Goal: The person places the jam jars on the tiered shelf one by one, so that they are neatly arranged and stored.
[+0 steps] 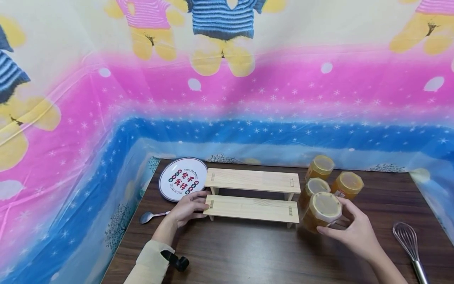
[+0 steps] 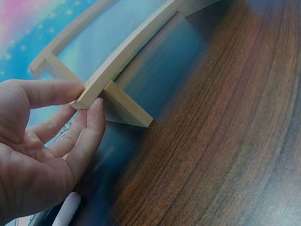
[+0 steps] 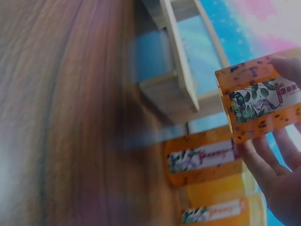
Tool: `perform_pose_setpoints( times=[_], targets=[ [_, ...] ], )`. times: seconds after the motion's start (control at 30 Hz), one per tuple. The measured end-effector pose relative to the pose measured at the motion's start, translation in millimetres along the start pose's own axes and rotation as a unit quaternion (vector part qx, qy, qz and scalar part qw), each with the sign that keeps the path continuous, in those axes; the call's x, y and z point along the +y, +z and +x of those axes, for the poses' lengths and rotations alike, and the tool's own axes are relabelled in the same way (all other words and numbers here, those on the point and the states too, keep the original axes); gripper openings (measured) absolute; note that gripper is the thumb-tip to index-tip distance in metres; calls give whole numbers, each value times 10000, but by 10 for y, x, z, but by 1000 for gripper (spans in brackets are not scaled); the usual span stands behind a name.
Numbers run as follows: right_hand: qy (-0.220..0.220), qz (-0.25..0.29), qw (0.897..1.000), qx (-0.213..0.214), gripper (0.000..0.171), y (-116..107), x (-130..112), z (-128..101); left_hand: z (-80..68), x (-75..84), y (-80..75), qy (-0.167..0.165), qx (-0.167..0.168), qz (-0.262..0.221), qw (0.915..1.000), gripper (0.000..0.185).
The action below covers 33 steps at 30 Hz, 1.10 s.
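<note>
My left hand [image 1: 187, 208] pinches the left end of the front wooden shelf [image 1: 252, 208], thumb on top and fingers beneath, as the left wrist view shows. My right hand [image 1: 358, 228] grips a jar [image 1: 320, 213] of amber contents with a pale lid. In the right wrist view this jar [image 3: 263, 94] has a leafy label and is held above the tabletop. Close behind it stand more jars of the same kind: one jar [image 1: 317, 186] partly covered by it, another jar [image 1: 347, 184] to the right, and a third jar [image 1: 320, 167] at the back.
Behind the front shelf stands a second, higher wooden shelf [image 1: 252, 180]. A round plate [image 1: 177, 192] with red lettering lies at the back left, a spoon [image 1: 150, 216] in front of it. A whisk [image 1: 408, 240] lies at the right of the dark wooden table [image 1: 248, 252]. Printed cloth [image 1: 227, 134] hangs behind.
</note>
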State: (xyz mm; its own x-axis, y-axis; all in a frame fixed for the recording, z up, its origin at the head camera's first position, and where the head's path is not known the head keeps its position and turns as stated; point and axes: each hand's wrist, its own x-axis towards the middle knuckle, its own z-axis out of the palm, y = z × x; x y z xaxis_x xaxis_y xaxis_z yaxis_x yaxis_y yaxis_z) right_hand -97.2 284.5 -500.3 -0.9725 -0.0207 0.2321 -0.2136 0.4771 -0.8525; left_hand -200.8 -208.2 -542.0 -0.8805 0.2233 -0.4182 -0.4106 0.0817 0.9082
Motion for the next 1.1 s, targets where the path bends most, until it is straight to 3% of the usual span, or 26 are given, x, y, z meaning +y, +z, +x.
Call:
perform_pose_setpoints(
  times=[0.43, 1.1],
  targets=[
    [-239, 395, 9989, -44, 89, 287, -306, 359, -34, 19, 6, 81, 1, 62, 9999, 61],
    [-245, 1274, 9908, -396, 89, 1018, -690, 969, -31, 21, 4, 32, 17, 19, 10000, 60]
  ],
)
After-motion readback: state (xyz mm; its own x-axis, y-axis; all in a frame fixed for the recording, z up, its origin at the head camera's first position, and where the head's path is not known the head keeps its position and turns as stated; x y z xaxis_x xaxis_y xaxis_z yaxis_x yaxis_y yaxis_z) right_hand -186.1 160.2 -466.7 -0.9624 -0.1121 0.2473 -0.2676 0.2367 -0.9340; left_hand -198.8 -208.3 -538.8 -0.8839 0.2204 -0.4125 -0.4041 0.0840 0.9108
